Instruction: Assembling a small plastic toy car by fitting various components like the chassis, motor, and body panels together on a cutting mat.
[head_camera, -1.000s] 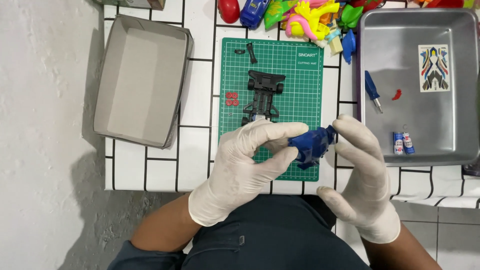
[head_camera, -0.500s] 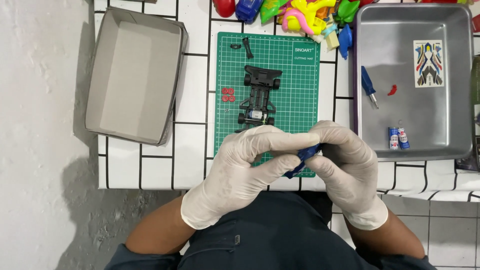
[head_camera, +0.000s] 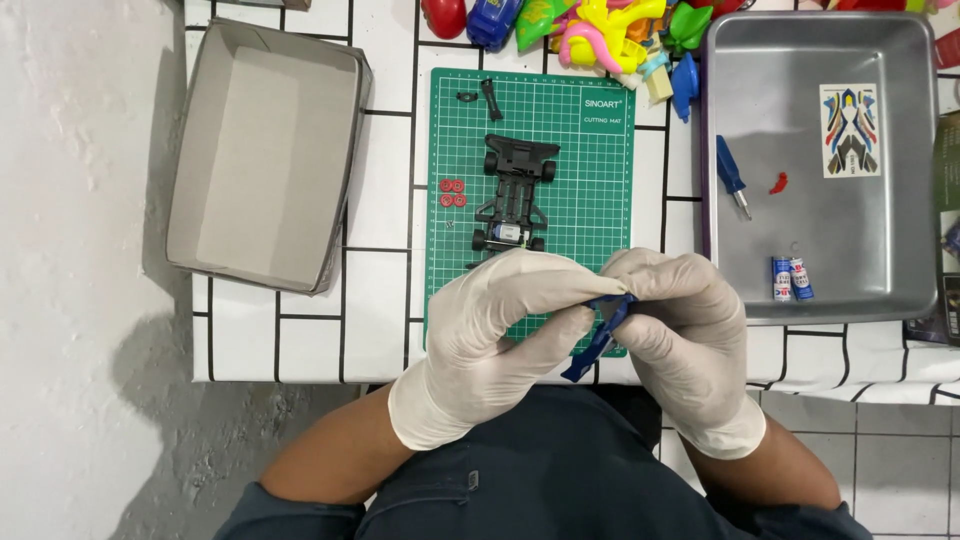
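Far left on the white tiled tabletop (head_camera: 385, 200), an open grey cardboard box (head_camera: 265, 155), lying slightly tilted. Next to it, a green cutting mat (head_camera: 600, 200) with small red wheels (head_camera: 451, 192) near its left edge, two little black parts (head_camera: 482, 97) at the top and a black toy car frame (head_camera: 515, 195) in the middle. Along the top edge, a heap of bright plastic toys (head_camera: 590, 30). At the near edge of the mat, left hand (head_camera: 490, 340) in a white glove, grip closed on a blue plastic part (head_camera: 597, 338), fingers pinching its upper end. Touching it, right hand (head_camera: 680, 340), also gloved, grip closed around the same blue part from the other side; most of the part hidden between both hands, only a dark blue strip showing. Further right, a metal tray (head_camera: 900, 290) holding a blue screwdriver (head_camera: 731, 175), a small red piece (head_camera: 778, 183), a sticker sheet (head_camera: 850, 130) and two small batteries (head_camera: 790, 278) side by side
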